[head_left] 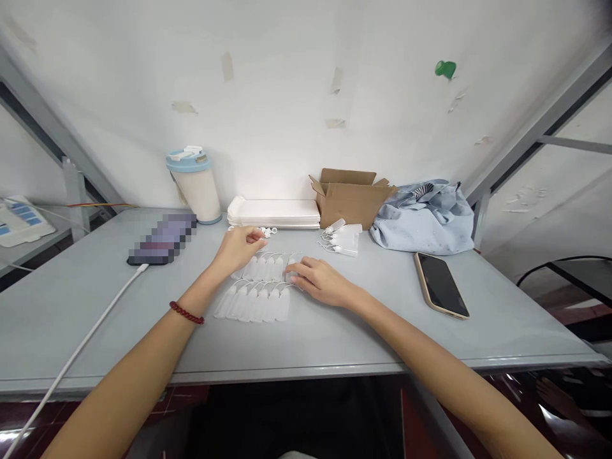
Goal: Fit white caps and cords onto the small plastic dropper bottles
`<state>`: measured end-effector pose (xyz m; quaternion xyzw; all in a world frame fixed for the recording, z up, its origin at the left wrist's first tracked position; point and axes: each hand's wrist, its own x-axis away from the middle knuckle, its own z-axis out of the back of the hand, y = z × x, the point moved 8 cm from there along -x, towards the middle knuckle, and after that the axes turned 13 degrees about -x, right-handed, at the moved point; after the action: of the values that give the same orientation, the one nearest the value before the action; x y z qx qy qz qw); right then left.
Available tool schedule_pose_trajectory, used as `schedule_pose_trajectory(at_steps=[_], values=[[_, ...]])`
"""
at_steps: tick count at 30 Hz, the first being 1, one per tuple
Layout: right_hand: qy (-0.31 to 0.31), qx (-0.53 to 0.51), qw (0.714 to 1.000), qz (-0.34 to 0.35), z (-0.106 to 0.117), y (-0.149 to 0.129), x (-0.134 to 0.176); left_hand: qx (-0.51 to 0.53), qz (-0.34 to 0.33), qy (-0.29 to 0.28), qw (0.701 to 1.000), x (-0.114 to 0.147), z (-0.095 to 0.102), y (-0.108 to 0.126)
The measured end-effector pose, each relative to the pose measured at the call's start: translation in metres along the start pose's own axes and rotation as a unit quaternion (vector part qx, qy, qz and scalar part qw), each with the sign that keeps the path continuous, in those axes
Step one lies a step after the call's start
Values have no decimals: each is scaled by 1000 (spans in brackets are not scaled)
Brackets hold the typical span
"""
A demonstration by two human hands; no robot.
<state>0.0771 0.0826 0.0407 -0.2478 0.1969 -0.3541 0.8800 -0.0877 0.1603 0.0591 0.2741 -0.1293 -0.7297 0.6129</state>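
Two rows of small translucent white plastic bottles (258, 305) with thin looped cords lie on the grey table. My left hand (239, 247) is over the left end of the back row, its thumb and fingertips pinched together. Whatever is in that pinch is too small to make out. Just behind its fingertips are several small white pieces (268, 232), perhaps caps. My right hand (321, 280) reaches in from the right, fingers and thumb closed around the end bottle (291, 275) of the back row, partly hiding it.
A white stack of trays or boxes (282, 213), an opened cardboard box (356, 203) and blue cloth (423, 223) line the wall. More bottles (345, 239) lie before the box. A tumbler (198, 188), a cabled phone (162, 239) and another phone (440, 285) flank the hands.
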Motion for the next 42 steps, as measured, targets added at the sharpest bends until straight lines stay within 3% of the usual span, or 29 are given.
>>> schedule_pose_trajectory(at_steps=[8, 16, 22, 29, 37, 42], values=[[8, 26, 1000, -7, 0, 5, -1, 137, 17, -44, 989, 8, -14, 13], [111, 16, 993, 32, 17, 10, 2, 193, 23, -100, 976, 16, -18, 21], [166, -18, 983, 70, 29, -2, 7, 263, 16, -153, 952, 22, -24, 33], [146, -94, 980, 93, 27, -15, 10, 312, -2, -155, 937, 28, -22, 48], [153, -145, 975, 76, 33, -13, 12, 326, -12, -147, 934, 29, -23, 51], [142, -191, 969, 61, 32, -11, 12, 326, -23, -171, 929, 32, -23, 56]])
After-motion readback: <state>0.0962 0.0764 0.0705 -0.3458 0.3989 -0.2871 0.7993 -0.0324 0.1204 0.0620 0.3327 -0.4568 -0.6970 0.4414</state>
